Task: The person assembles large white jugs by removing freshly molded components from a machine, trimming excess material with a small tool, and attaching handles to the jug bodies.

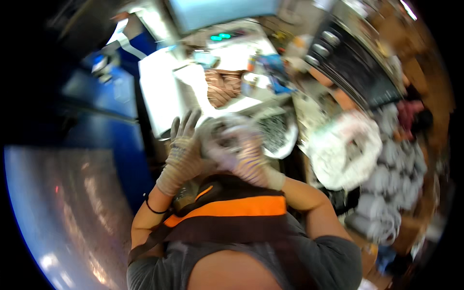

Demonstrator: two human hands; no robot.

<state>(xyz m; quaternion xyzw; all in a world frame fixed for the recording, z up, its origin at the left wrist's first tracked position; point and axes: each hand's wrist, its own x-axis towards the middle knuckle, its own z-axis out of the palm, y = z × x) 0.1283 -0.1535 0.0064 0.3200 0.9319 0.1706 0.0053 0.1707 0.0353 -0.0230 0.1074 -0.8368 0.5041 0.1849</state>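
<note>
My left hand (181, 154), in a whitish striped work glove, has its fingers stretched out and apart. Its thumb side lies beside a blurred, whitish round thing (208, 137) with a dark middle, whose kind I cannot make out. On the right edge of that thing is my right hand (249, 157), gloved the same way. Motion smears its fingers, so I cannot tell whether they grip it. Just beyond my right hand sits a white-rimmed container (285, 149) full of small grey pieces.
Brown strips (224, 88) lie in a bundle on the brightly lit worktable (246, 104). A white plastic-lined bin (338, 169) stands at right, next to stacked grey rolls (386, 179). A black panelled case (348, 65) is behind it; a blue cabinet (113, 130) is at left.
</note>
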